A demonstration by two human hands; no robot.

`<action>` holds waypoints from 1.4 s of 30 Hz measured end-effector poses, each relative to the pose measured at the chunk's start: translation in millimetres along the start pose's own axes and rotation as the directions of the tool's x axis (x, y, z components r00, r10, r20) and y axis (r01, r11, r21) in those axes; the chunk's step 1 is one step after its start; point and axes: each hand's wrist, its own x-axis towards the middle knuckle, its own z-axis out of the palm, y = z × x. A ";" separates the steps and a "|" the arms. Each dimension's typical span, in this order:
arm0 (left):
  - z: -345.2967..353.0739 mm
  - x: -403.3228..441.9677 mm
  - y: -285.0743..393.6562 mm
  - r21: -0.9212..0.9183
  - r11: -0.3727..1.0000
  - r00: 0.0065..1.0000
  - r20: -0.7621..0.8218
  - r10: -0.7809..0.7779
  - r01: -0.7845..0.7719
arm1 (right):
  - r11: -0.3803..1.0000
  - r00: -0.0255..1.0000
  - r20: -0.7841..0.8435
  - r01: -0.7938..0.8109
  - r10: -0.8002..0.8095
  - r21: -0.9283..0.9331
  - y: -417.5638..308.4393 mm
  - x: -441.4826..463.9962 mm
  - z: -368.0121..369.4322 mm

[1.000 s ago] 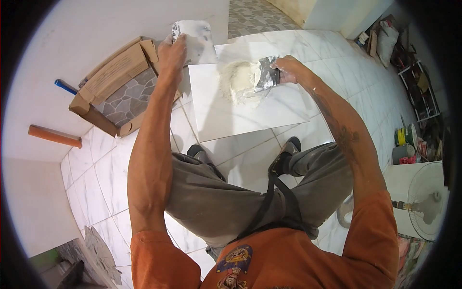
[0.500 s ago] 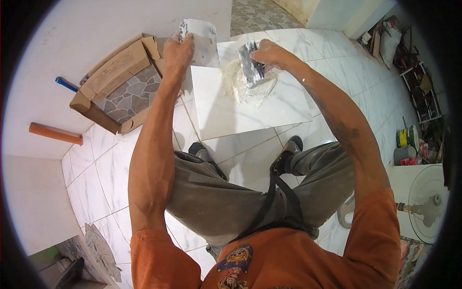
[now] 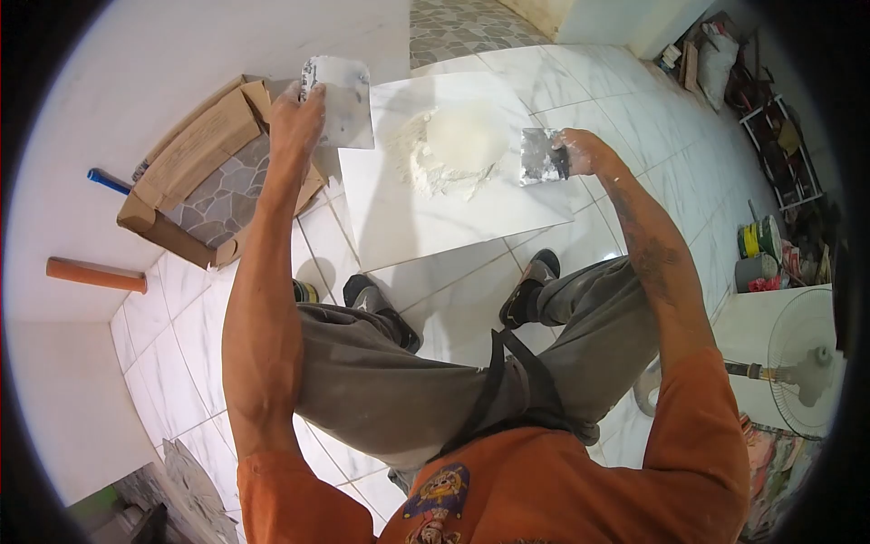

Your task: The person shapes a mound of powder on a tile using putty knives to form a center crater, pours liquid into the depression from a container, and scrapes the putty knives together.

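My left hand (image 3: 299, 116) grips a wide putty knife (image 3: 346, 102) by its lettered edge, the flat blade held over the left side of a white tile board (image 3: 435, 231). On that board lies a heap of pale powder (image 3: 453, 150), hollowed at its middle. A smaller putty knife (image 3: 541, 159), smeared with grey and white, is in my right hand (image 3: 584, 152), just off the right side of the powder. White residue coats the fingers of my right hand.
A cardboard frame (image 3: 195, 131) stands at the left around stone-patterned flooring. An orange tube (image 3: 95, 275) and a blue-handled item (image 3: 109, 180) are at the far left. A fan (image 3: 802, 367), paint tubs (image 3: 759, 240) and a metal rack (image 3: 784, 150) line the right side.
My right hand has swung right and down with its putty knife, away from the powder. My left hand and its wide putty knife have shifted left and slightly down in view.
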 end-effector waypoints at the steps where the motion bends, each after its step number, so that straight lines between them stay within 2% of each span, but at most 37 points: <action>1: 0.1 0.4 -0.7 0.005 1.000 1.000 0.016 0.003 -0.003 | 0.998 0.998 0.029 0.054 -0.054 0.014 1.3 5.7 -2.7; 3: 7.1 0.1 -1.9 -0.020 1.000 0.999 0.045 0.006 -0.006 | 0.985 0.983 0.084 0.162 -0.166 0.052 6.5 22.9 -12.2; 4: 10.9 1.7 -3.1 -0.050 0.999 0.999 0.052 0.009 -0.006 | 0.904 0.918 0.224 0.374 -0.328 -0.208 8.4 51.2 -29.6; 5: 13.1 3.1 -3.1 -0.080 0.997 0.998 0.058 0.010 -0.005 | 0.707 0.806 0.353 0.588 -0.474 -0.394 10.5 79.8 -47.5; 7: 20.3 0.0 -0.5 -0.140 0.990 0.999 0.034 0.040 -0.035 | 0.875 0.865 0.262 0.469 -0.428 -0.119 7.4 85.0 -27.9; 8: 22.7 -0.8 1.5 -0.170 0.984 0.998 0.018 0.056 -0.052 | 0.827 0.828 0.309 0.534 -0.469 -0.177 4.3 89.9 -21.7; 11: 24.4 -2.4 5.0 -0.127 0.989 0.997 0.024 0.077 -0.074 | 0.563 0.816 0.247 0.548 -0.523 -0.619 -13.7 52.9 19.3; 14: 28.0 5.1 -2.6 -0.094 0.990 0.994 -0.005 0.106 -0.106 | 0.571 0.842 -0.056 0.314 -0.537 -0.759 -25.5 61.7 51.1; 20: 26.0 1.0 0.8 -0.035 0.994 0.995 0.005 0.100 -0.099 | 0.304 0.771 0.089 0.352 -0.631 -0.885 -40.8 34.9 75.3; 23: 22.7 0.2 5.1 -0.038 0.999 0.990 0.141 0.012 -0.007 | 0.226 0.758 0.168 0.386 -0.630 -0.894 -44.2 25.6 85.7; 26: 30.3 -0.4 4.1 0.077 0.997 0.996 0.089 0.018 -0.025 | 0.241 0.842 0.185 0.345 -0.507 -0.907 -51.7 19.5 100.6; 29: 49.5 4.3 -12.7 0.039 0.993 0.994 0.033 0.109 -0.110 | 0.424 0.875 0.164 0.375 -0.455 -0.824 -47.5 -3.6 115.0; 32: 59.6 -4.5 1.9 0.217 0.967 0.991 0.061 0.122 -0.132 | 0.396 0.825 0.119 0.385 -0.552 -0.834 -35.2 -14.0 137.5; 35: 80.9 -3.7 -10.4 0.235 0.949 0.976 0.008 0.216 -0.212 | 0.329 0.830 0.199 0.410 -0.522 -0.851 -33.8 -24.9 145.5; 38: 95.2 -28.1 13.3 0.317 0.919 0.972 0.051 0.230 -0.234 | 0.377 0.905 0.143 0.305 -0.401 -0.874 -36.3 -24.9 151.6; 41: 114.1 -43.5 22.1 0.321 0.916 0.970 0.090 0.225 -0.242 | 0.636 0.901 0.146 0.396 -0.408 -0.663 -31.9 -50.3 163.0; 42: 117.0 -48.5 28.1 0.330 0.916 0.973 0.121 0.199 -0.228 | 0.662 0.880 0.186 0.455 -0.437 -0.596 -29.4 -39.3 155.8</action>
